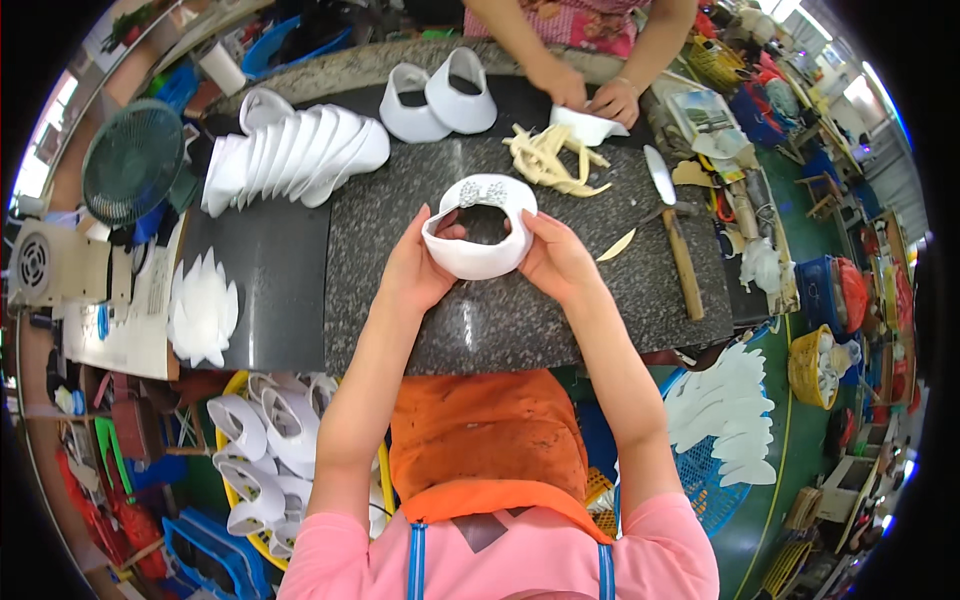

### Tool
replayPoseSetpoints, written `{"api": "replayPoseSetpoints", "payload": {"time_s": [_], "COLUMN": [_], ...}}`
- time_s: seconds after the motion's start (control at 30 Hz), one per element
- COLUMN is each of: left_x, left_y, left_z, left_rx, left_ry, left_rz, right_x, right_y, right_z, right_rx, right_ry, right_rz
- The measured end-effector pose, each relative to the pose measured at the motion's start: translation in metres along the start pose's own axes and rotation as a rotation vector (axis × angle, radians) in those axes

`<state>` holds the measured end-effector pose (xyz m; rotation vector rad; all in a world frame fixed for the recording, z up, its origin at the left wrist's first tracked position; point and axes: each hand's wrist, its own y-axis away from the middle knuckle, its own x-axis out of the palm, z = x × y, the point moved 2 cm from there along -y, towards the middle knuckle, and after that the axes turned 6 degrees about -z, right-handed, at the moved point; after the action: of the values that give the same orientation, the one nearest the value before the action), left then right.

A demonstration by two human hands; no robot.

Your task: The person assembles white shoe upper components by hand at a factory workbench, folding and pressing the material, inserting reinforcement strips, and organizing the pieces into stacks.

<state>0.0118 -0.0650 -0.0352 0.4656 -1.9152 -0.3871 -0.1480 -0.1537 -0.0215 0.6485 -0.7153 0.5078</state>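
Observation:
Between my hands I hold a white shoe upper [478,262], bent round into a ring, with a sparkling bow-like ornament on its far side. My left hand [420,268] grips its left edge, some fingers reaching inside the opening. Closed on the right edge is my right hand [556,258]. The piece is raised over a speckled dark stone slab [400,330]. Just beyond it lies a heap of cream strips [552,160]. A hammer [682,262] with a wooden handle rests to the right, near a pale blade-shaped tool [660,175].
Across the table, a co-worker's hands [590,100] work on another white upper [588,126]. Stacked white uppers [290,155] stand at the far left, above a pile of white cut pieces [203,310]. A green fan [133,160] is left. Baskets of white parts flank me below.

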Motion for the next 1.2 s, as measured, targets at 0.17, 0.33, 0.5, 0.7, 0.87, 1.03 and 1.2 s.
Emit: {"api": "replayPoseSetpoints", "payload": {"time_s": [0.17,0.33,0.5,0.7,0.87,1.03,1.2], "left_x": [0.000,-0.001,0.020,0.025,0.028,0.035,0.044], "left_y": [-0.007,0.000,0.030,0.042,0.046,0.059,0.071], "left_z": [-0.002,-0.004,0.008,0.023,0.024,0.036,0.038], "left_rx": [0.025,0.022,0.023,0.082,0.171,0.195,0.184], "left_ry": [-0.003,0.032,0.097,0.161,0.132,0.003,-0.071], "left_rz": [0.032,0.056,0.205,0.317,0.367,0.360,0.351], "right_x": [0.008,0.011,0.004,0.006,0.021,-0.002,0.000], "right_y": [-0.006,-0.010,-0.014,-0.013,0.001,-0.009,-0.007], "right_z": [0.008,0.005,0.005,0.000,0.001,-0.007,-0.004], "right_rx": [-0.017,-0.013,-0.044,-0.009,0.063,0.235,0.192], "right_ry": [-0.023,-0.055,-0.072,-0.061,-0.062,-0.356,-0.358], "right_rz": [0.029,0.022,-0.058,-0.117,-0.163,0.323,0.476]}}
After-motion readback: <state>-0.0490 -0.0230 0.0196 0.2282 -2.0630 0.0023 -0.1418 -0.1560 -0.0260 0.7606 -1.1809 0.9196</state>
